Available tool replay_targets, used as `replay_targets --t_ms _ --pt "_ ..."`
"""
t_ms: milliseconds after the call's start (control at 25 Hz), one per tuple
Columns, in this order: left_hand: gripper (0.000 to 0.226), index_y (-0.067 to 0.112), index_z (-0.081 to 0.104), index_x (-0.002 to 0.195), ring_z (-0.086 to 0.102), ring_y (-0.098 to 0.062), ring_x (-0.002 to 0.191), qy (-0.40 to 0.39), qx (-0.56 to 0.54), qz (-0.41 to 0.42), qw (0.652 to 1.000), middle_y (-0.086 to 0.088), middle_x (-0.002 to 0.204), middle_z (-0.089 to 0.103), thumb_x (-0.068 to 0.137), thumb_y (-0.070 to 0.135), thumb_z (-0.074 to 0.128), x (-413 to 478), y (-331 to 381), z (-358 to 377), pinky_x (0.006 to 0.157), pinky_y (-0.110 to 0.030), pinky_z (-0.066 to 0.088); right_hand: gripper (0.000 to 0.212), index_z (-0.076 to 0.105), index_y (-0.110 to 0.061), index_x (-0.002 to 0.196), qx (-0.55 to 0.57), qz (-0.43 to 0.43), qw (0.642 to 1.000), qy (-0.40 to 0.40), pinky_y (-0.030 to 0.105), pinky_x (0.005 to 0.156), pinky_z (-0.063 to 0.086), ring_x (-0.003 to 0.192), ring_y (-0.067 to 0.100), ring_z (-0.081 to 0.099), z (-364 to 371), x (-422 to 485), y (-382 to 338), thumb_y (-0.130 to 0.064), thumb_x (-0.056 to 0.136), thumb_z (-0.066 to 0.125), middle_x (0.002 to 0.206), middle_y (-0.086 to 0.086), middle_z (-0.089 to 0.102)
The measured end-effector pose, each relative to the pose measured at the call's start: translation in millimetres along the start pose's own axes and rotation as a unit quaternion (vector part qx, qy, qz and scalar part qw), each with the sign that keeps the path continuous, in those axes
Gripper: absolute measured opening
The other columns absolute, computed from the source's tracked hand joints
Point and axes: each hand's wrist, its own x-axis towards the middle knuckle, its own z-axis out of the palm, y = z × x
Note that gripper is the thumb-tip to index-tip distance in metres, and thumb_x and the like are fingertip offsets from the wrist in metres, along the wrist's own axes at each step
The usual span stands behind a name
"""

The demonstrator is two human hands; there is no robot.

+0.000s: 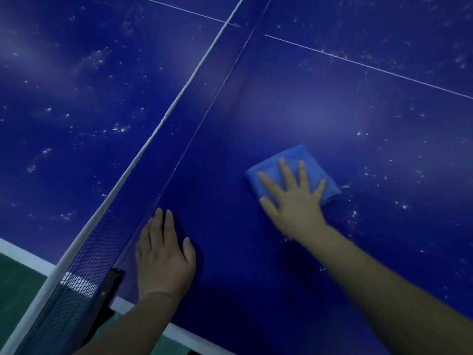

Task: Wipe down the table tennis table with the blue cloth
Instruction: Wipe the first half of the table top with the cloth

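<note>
The dark blue table tennis table [320, 103] fills the view, speckled with white dust on its right and far parts. A folded blue cloth [286, 160] lies flat on the near half, right of the net. My right hand [294, 196] presses on the cloth with straight, spread fingers. My left hand [163, 254] rests flat on the bare table surface close beside the net's lower edge, fingers straight and together.
The net [143, 155] with its white top band runs diagonally from lower left to top centre. Its black clamp post [107, 285] grips the table edge at the lower left. White lines cross the far surface. Green floor [18, 285] shows past the table's near left edge.
</note>
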Motion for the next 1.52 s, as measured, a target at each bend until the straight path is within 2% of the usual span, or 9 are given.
replay_targets --t_ms 120,320,560,800,880,1080,1240,1360,1520 --pt "0.07 0.013 0.018 0.155 0.014 -0.028 0.145 0.005 0.0 0.003 1.0 -0.005 0.162 0.014 0.093 0.044 0.025 -0.8 -0.4 -0.7 0.117 -0.049 0.013 0.057 0.014 -0.057 0.146 -0.019 -0.057 0.998 0.023 0.077 0.104 0.003 0.149 0.032 -0.007 -6.9 30.0 -10.3 -0.068 0.09 0.017 0.163 -0.008 -0.002" --pt "0.063 0.012 0.019 0.154 0.015 -0.029 0.143 0.018 -0.002 0.012 1.0 -0.008 0.161 0.017 0.098 0.037 0.035 0.6 -1.0 1.9 0.117 -0.049 0.014 0.056 0.005 -0.058 0.147 0.054 0.111 0.992 -0.004 0.075 0.108 -0.001 0.148 0.028 -0.016 -29.5 69.1 42.3 -0.067 0.094 0.019 0.163 -0.011 -0.011" --pt "0.065 0.011 0.02 0.154 0.016 -0.032 0.143 0.015 -0.004 0.012 1.0 -0.009 0.161 0.018 0.097 0.035 0.041 1.5 -2.4 2.3 0.116 -0.051 0.016 0.055 0.023 -0.055 0.145 -0.046 -0.202 0.978 0.016 0.076 0.105 0.006 0.15 0.031 0.002 13.9 -68.5 -10.8 -0.066 0.092 0.026 0.164 -0.008 0.005" --pt "0.065 0.013 0.017 0.154 0.014 -0.03 0.144 0.018 -0.001 0.014 1.0 -0.008 0.161 0.015 0.097 0.037 0.036 1.8 -4.0 5.0 0.117 -0.05 0.014 0.055 0.015 -0.056 0.147 0.067 0.159 0.985 0.021 0.072 0.11 0.001 0.149 0.025 -0.011 -14.3 -8.4 74.1 -0.065 0.093 0.023 0.162 -0.014 -0.007" --pt "0.065 0.013 0.017 0.154 0.014 -0.031 0.144 0.019 0.0 0.015 1.0 -0.008 0.161 0.015 0.097 0.037 0.036 1.9 -3.1 4.1 0.117 -0.051 0.014 0.056 0.016 -0.055 0.147 0.053 0.141 0.988 0.033 0.072 0.11 0.001 0.149 0.028 -0.009 -11.2 -5.0 32.2 -0.065 0.093 0.026 0.163 -0.01 -0.006" --pt "0.065 0.012 0.019 0.154 0.015 -0.031 0.144 0.019 -0.01 0.018 1.0 -0.008 0.161 0.015 0.097 0.036 0.039 2.3 -3.1 3.6 0.117 -0.052 0.015 0.056 0.031 -0.052 0.144 -0.02 -0.108 0.993 0.049 0.072 0.107 0.007 0.15 0.031 0.008 26.5 -111.4 -12.9 -0.064 0.09 0.033 0.163 -0.006 0.012" --pt "0.064 0.012 0.018 0.154 0.014 -0.031 0.144 0.019 -0.012 0.02 1.0 -0.009 0.161 0.014 0.098 0.035 0.038 1.7 -3.7 2.4 0.117 -0.051 0.013 0.054 0.028 -0.051 0.146 0.016 0.077 0.996 0.046 0.071 0.11 0.008 0.151 0.026 0.001 5.5 -91.9 67.0 -0.062 0.093 0.032 0.163 -0.009 0.006" --pt "0.064 0.012 0.018 0.154 0.014 -0.031 0.144 0.017 -0.013 0.019 1.0 -0.009 0.161 0.014 0.098 0.036 0.038 1.6 -3.0 1.4 0.117 -0.051 0.014 0.054 0.019 -0.053 0.148 0.071 0.187 0.979 0.043 0.07 0.111 0.001 0.15 0.025 -0.008 -6.6 -54.3 43.5 -0.06 0.095 0.031 0.163 -0.009 -0.003" --pt "0.065 0.012 0.018 0.154 0.014 -0.031 0.145 0.014 -0.011 0.021 1.0 -0.009 0.161 0.014 0.097 0.036 0.038 1.7 -2.4 0.0 0.117 -0.052 0.015 0.053 0.028 -0.052 0.145 0.038 -0.049 0.997 0.043 0.071 0.109 0.0 0.15 0.029 0.001 27.8 -113.9 -57.9 -0.062 0.094 0.033 0.164 -0.005 0.007"
